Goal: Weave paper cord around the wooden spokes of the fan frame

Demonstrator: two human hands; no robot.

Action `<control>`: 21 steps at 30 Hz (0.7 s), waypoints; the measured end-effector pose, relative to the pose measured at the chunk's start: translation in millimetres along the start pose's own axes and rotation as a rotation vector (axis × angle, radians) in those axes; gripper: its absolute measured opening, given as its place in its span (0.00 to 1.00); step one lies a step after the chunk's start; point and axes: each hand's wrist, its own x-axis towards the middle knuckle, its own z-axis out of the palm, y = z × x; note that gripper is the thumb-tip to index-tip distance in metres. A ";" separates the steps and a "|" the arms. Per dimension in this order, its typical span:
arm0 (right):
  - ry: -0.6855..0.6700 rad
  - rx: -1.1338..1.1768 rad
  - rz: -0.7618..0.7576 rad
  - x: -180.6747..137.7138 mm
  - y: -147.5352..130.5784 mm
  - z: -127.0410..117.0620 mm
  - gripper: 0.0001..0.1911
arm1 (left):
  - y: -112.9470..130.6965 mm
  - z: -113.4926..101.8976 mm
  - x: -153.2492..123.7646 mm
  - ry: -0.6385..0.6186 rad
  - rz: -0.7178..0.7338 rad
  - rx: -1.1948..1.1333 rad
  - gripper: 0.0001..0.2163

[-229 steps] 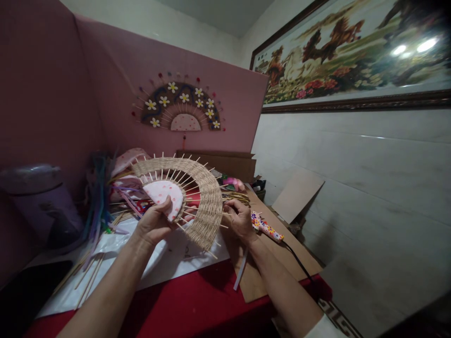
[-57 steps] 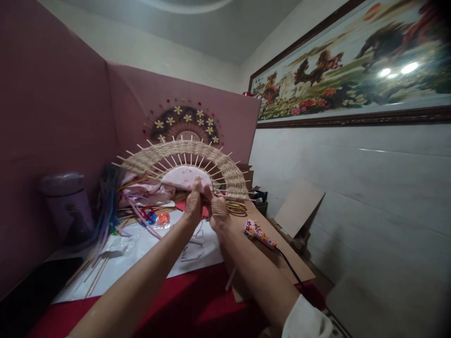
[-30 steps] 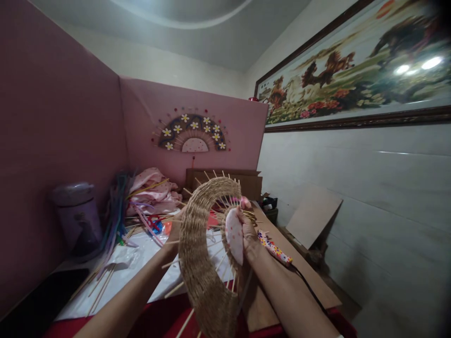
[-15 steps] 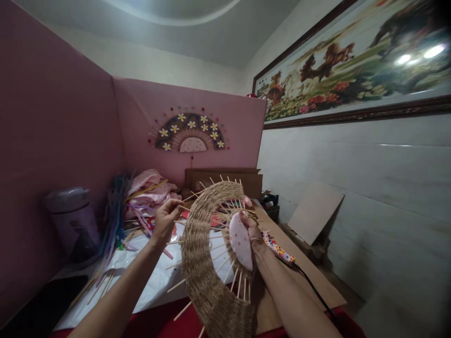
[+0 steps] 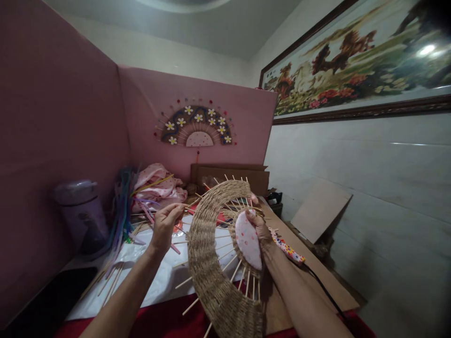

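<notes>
So our woven fan (image 5: 202, 234) is basically between both grips: our right hand (image 5: 262, 234) clamps its dotted base (image 5: 247, 241) thumb-to-fingers, our left hand (image 5: 165, 227) pinches a stick (image 5: 190, 210) tip. Colourful corded tool (image 5: 287, 247) lies just right of the right grip.

Colour check: straw-tan fan (image 5: 202, 234) with red-spotted pale centre panel (image 5: 248, 239)
Woven band plain tan, ribbed throughout; spokes (image 5: 183, 283) pale cream wood. Second fan (image 5: 199, 139), on the dusty-pink partition (image 5: 148, 94), shows a dark brown band with blue wavy lines, white yellow-centred flowers, red tips among duller ones, and a spotted pale pink base. Bunched cloth (image 5: 158, 180): pale pink, red spots. Glue gun (image 5: 287, 246): pale ground, multicoloured floral print; cord (image 5: 326, 293) black. Jug (image 5: 82, 225): lilac, dark printed figure. Table covering (image 5: 169, 317): deep red; sheet over it (image 5: 155, 279) white; cardboard (image 5: 278, 305) brown. Picture (image 5: 317, 70): brown and white horses, red flowers, green ground, dark brown frame
</notes>
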 end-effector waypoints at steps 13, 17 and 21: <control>-0.001 -0.098 0.066 -1.5 5.1 -2.1 0.16 | 8.1 -7.7 -2.8 0.063 0.443 0.654 0.07; -0.026 -0.127 -0.014 -2.4 3.5 0.4 0.15 | 9.4 -7.1 -3.6 0.076 0.434 0.715 0.07; -0.028 -0.120 0.010 -2.9 3.4 0.8 0.16 | 14.1 -1.5 -7.8 0.048 0.503 0.795 0.07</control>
